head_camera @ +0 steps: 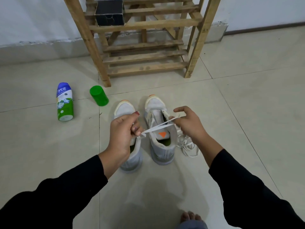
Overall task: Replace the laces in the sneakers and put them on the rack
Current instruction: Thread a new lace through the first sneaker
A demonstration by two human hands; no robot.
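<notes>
Taut lace (158, 127) pinched by left hand (123, 134), right hand (188, 123).

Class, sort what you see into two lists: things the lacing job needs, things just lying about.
Needed: flat white lace, held by left hand and right hand; pair of grey-white sneakers; loose cream laces; slatted wooden rack.
Idle: green-and-white bottle; green plastic cap; black box.

Black sleeves (57, 195), bare foot (189, 217).
Long black sleeves are covering both arms; dark polish is showing on the left hand (122, 134) thumbnail (137, 113); toes peeking nearer than the sneakers (158, 106).
</notes>
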